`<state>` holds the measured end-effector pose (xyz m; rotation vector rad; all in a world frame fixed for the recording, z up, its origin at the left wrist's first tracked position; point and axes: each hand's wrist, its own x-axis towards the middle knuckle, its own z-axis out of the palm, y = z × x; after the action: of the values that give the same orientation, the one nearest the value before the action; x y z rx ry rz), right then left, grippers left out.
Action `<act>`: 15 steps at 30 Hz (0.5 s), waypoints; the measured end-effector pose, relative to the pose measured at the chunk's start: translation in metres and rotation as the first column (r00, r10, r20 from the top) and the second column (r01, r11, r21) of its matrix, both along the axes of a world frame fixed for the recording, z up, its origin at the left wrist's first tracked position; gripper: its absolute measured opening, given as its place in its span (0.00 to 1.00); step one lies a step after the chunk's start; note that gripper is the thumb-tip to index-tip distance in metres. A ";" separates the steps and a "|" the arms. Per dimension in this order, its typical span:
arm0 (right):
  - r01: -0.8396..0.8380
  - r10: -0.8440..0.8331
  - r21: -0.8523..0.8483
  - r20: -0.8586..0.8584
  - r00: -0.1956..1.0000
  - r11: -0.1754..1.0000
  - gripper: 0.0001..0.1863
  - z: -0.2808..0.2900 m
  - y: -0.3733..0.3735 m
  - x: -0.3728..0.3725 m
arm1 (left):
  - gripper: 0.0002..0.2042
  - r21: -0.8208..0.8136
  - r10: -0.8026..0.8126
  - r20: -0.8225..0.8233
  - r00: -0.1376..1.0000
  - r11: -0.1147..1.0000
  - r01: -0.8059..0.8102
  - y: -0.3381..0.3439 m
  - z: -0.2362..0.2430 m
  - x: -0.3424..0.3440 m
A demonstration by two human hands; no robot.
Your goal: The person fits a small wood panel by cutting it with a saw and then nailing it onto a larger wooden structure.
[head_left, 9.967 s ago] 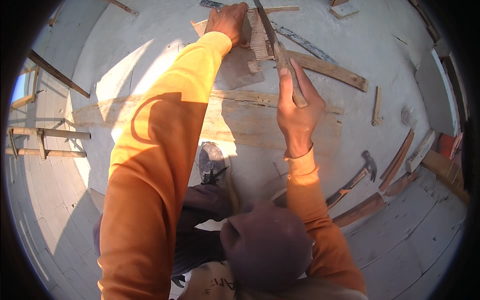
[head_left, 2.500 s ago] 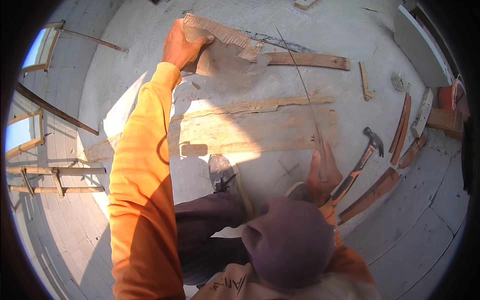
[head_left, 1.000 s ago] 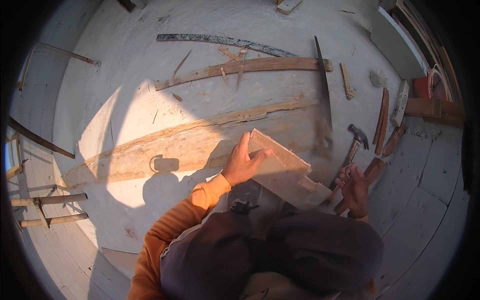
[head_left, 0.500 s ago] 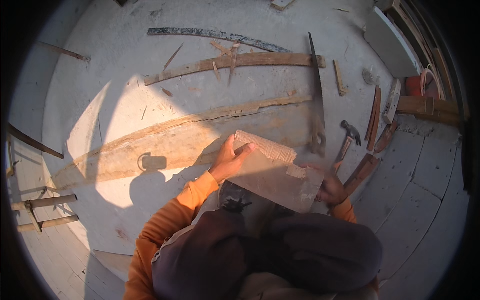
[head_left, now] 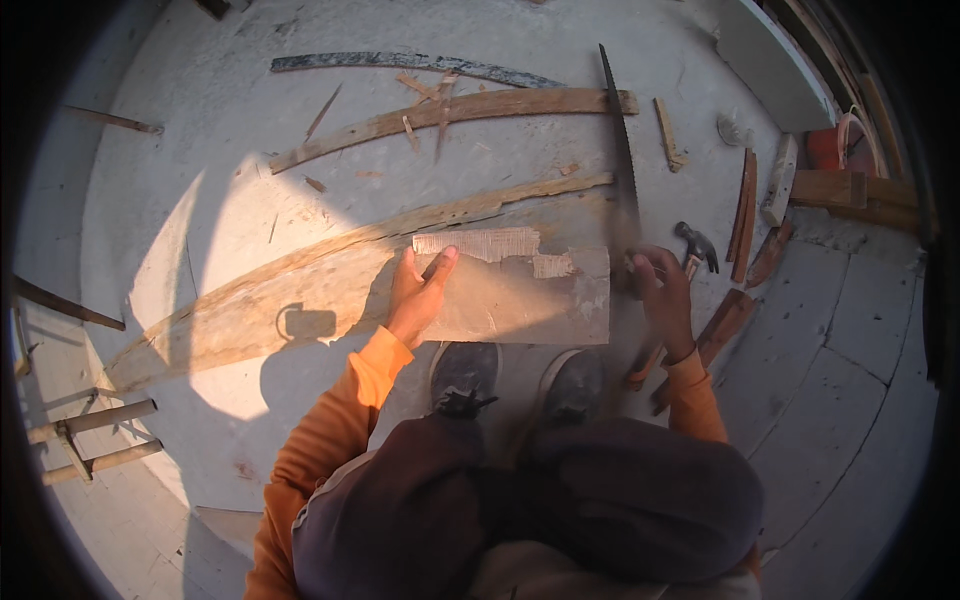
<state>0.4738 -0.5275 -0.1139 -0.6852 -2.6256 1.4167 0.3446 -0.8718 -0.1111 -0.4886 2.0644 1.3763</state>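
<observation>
A flat rectangular board (head_left: pixel 510 295), torn to rough ridged fibres along its far edge, lies before my knees above my shoes. My left hand (head_left: pixel 422 295) grips its left end, thumb on top. To the right of the board, a handsaw (head_left: pixel 622 150) lies with its long dark blade pointing away from me. My right hand (head_left: pixel 664 295) is at the near end of the saw, its fingers curled at the handle, which is dark and blurred. Close to the right of that hand is a claw hammer (head_left: pixel 695 245), its handle partly hidden by the hand.
Beyond the board lies a wide split plank (head_left: pixel 270 310). Further off are a long wooden strip (head_left: pixel 480 108), a dark flaking strip (head_left: pixel 410 64) and splinters. Reddish wood offcuts (head_left: pixel 728 322) lie at right, near a red bucket (head_left: pixel 826 150). A pale panel (head_left: pixel 775 65) leans at far right.
My right hand has left the board's right end and moved to the saw handle. The board has turned level and shifted left and away, held by my left hand, uncovering my shoes.
</observation>
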 end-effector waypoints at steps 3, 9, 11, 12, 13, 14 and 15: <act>-0.219 0.211 0.499 0.072 0.975 0.839 0.19 -0.034 -0.007 0.007 | 0.60 0.002 0.010 0.035 0.999 1.000 -0.010 -0.016 -0.011 -0.007; -0.047 -0.002 0.289 0.167 0.986 0.956 0.10 -0.044 -0.005 0.014 | 0.55 -0.088 0.078 -0.111 0.991 0.992 -0.088 -0.018 -0.008 -0.013; -0.034 0.000 0.469 0.071 0.997 0.882 0.09 -0.039 0.011 0.021 | 0.55 -0.094 0.049 -0.133 0.990 0.994 -0.062 -0.017 -0.003 -0.019; -0.045 0.048 0.559 0.010 0.999 0.828 0.09 -0.034 0.020 0.021 | 0.55 -0.101 0.035 -0.145 0.989 0.994 -0.050 -0.018 0.000 -0.023; -0.047 0.098 0.648 -0.044 0.994 0.760 0.08 -0.027 0.032 0.022 | 0.54 -0.102 -0.013 -0.150 0.989 0.995 -0.003 -0.018 0.001 -0.028; -0.069 0.096 0.693 0.000 0.995 0.718 0.08 -0.026 0.045 0.020 | 0.52 -0.107 -0.061 -0.155 0.986 0.993 0.045 -0.021 0.001 -0.034; -0.093 0.090 0.733 0.044 0.995 0.674 0.08 -0.029 0.062 0.012 | 0.51 -0.115 -0.110 -0.160 0.981 0.989 0.092 -0.023 0.002 -0.039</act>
<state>0.4858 -0.4659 -0.1430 -0.4324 -2.8963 0.2399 0.3054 -0.8945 -0.1088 -0.3167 2.2739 1.2898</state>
